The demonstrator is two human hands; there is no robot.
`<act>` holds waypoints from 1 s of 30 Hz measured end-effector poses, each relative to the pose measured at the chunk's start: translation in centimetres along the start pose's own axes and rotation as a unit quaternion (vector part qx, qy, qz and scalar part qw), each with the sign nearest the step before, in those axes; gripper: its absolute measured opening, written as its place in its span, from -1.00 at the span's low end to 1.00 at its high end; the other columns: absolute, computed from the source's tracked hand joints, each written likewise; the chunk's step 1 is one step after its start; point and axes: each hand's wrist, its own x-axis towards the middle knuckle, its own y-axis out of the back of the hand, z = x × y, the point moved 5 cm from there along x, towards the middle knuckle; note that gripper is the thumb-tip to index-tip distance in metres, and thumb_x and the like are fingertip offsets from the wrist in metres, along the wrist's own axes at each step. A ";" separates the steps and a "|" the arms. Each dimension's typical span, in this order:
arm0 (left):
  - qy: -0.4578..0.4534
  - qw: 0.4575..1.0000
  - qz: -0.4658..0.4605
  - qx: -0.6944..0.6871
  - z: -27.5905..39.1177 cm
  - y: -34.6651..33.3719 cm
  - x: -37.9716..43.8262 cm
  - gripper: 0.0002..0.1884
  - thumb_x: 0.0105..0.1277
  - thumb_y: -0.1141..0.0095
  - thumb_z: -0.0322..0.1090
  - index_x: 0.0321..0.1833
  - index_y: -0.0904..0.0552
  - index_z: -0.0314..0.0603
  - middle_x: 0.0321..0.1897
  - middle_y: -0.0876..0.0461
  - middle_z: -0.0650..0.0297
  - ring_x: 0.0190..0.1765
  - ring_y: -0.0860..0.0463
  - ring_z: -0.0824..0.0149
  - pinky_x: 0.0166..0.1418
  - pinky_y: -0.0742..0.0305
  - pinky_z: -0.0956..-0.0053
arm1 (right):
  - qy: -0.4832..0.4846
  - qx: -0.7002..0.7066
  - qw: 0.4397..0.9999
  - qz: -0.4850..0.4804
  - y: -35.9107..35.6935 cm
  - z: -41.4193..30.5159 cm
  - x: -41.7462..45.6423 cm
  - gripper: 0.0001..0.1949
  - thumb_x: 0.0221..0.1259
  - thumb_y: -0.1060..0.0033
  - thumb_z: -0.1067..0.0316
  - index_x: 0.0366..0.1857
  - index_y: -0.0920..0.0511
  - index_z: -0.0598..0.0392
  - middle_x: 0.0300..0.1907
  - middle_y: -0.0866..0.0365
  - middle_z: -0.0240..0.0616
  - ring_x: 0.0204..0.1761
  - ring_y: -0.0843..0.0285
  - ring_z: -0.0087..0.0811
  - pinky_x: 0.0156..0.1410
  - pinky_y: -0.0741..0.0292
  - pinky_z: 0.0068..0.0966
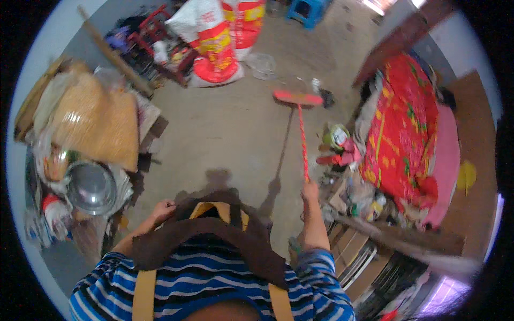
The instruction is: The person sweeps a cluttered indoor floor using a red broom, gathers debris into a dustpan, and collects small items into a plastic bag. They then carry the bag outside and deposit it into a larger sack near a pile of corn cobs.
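Note:
A broom with a wide red head lies across the concrete floor ahead, its red patterned handle running back towards me. My right hand is closed around the near end of that handle. Small litter and a dark object lie by the broom head's right end. My left hand hangs at the left beside my brown apron, its fingers curled; whether it holds anything is too blurred to tell. The shadow of my arm and the broom falls on the floor left of the handle.
Red and white woven sacks, a clear plastic bag and a blue stool stand ahead. At left are a metal basin and a tan cover. A red floral quilt and a green container are at right.

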 end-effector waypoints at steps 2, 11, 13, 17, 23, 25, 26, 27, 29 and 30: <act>0.051 0.999 0.006 -0.011 -1.5 -0.1 -1.3 -0.83 0.15 -0.09 -0.30 -0.35 -0.61 -0.27 -0.46 -0.61 0.11 -0.38 -0.60 0.30 -0.29 -0.47 0.39 | 0.122 -0.124 0.983 0.055 3.8 0.6 -5.1 -0.64 0.26 0.05 0.09 -0.06 -0.52 0.15 -0.38 -0.60 0.04 -0.29 -0.58 0.03 -0.20 -0.47 -0.21; 0.104 0.991 -0.012 -0.081 -7.5 -8.4 1.7 -0.70 0.13 -0.13 -0.17 -0.18 -0.61 -0.23 -0.30 -0.64 0.08 -0.22 -0.62 0.13 -0.12 -0.49 0.29 | 0.230 -0.285 0.916 -0.163 10.4 -8.1 -9.0 -0.67 0.20 -0.12 0.21 0.06 -0.51 -0.05 -0.26 -0.62 0.00 -0.21 -0.60 -0.06 -0.12 -0.49 -0.29; 0.086 0.990 0.017 -0.113 -4.8 -7.9 4.1 -0.67 0.13 -0.14 -0.14 -0.15 -0.61 -0.22 -0.26 -0.65 0.08 -0.18 -0.62 0.10 -0.08 -0.49 0.27 | 0.288 -0.316 0.874 -0.230 7.9 -11.5 -5.1 -0.67 0.21 -0.11 0.18 0.05 -0.51 -0.10 -0.24 -0.61 0.01 -0.18 -0.58 -0.01 -0.11 -0.49 -0.25; 0.080 0.980 0.065 -0.170 5.3 -5.2 6.9 -0.64 0.13 -0.15 -0.11 -0.12 -0.61 -0.22 -0.24 -0.66 0.06 -0.16 -0.63 0.08 -0.06 -0.49 0.27 | 0.335 -0.401 0.789 -0.324 -0.1 -20.6 0.4 -0.67 0.21 -0.02 0.13 0.07 -0.48 -0.20 -0.17 -0.60 -0.01 -0.10 -0.55 0.02 -0.04 -0.48 -0.16; 0.145 0.974 0.063 -0.159 12.4 -6.2 7.6 -0.65 0.14 -0.16 -0.12 -0.12 -0.62 -0.23 -0.27 -0.65 0.04 -0.20 -0.63 0.14 -0.07 -0.49 0.30 | 0.398 -0.440 0.722 -0.357 -5.8 -22.6 15.1 -0.65 0.19 0.00 0.16 0.09 -0.48 -0.23 -0.17 -0.60 -0.01 -0.12 -0.55 0.02 -0.05 -0.47 -0.14; 0.175 0.970 0.049 -0.159 14.0 -8.2 6.6 -0.64 0.14 -0.17 -0.12 -0.12 -0.62 -0.24 -0.28 -0.66 0.04 -0.22 -0.64 0.16 -0.10 -0.50 0.30 | 0.365 -0.462 0.724 -0.358 -1.5 -22.9 20.3 -0.66 0.21 0.02 0.11 0.07 -0.49 -0.24 -0.16 -0.61 -0.02 -0.12 -0.55 0.01 -0.06 -0.46 -0.13; 0.192 0.962 0.044 -0.187 15.1 -9.5 6.0 -0.64 0.14 -0.18 -0.11 -0.13 -0.62 -0.25 -0.28 -0.66 0.04 -0.23 -0.64 0.16 -0.11 -0.50 0.30 | 0.344 -0.487 0.727 -0.342 2.2 -24.2 22.3 -0.66 0.21 0.03 0.08 0.06 -0.50 -0.24 -0.16 -0.61 -0.03 -0.12 -0.55 0.01 -0.05 -0.46 -0.12; 0.195 0.957 0.043 -0.212 16.7 -10.2 6.5 -0.63 0.14 -0.19 -0.11 -0.13 -0.62 -0.26 -0.29 -0.66 0.04 -0.24 -0.64 0.17 -0.13 -0.51 0.30 | 0.357 -0.464 0.753 -0.301 6.6 -24.8 25.3 -0.68 0.22 0.01 0.06 0.03 -0.53 -0.23 -0.16 -0.61 -0.05 -0.12 -0.56 -0.01 -0.07 -0.46 -0.14; 0.159 0.964 0.042 -0.209 18.0 -11.0 8.4 -0.63 0.16 -0.17 -0.13 -0.12 -0.61 -0.29 -0.29 -0.66 0.04 -0.26 -0.64 0.16 -0.15 -0.52 0.31 | 0.317 -0.510 0.761 -0.247 15.1 -26.0 30.7 -0.65 0.17 0.03 0.05 0.05 -0.51 -0.29 -0.25 -0.63 -0.03 -0.18 -0.60 0.02 -0.12 -0.49 -0.09; 0.132 0.969 0.044 -0.203 19.2 -11.2 10.0 -0.63 0.17 -0.16 -0.13 -0.12 -0.61 -0.30 -0.29 -0.66 0.04 -0.27 -0.64 0.16 -0.16 -0.52 0.31 | 0.242 -0.497 0.806 -0.211 20.1 -25.1 34.6 -0.66 0.17 0.03 0.09 0.04 -0.52 -0.29 -0.30 -0.64 -0.04 -0.19 -0.60 0.03 -0.14 -0.49 -0.08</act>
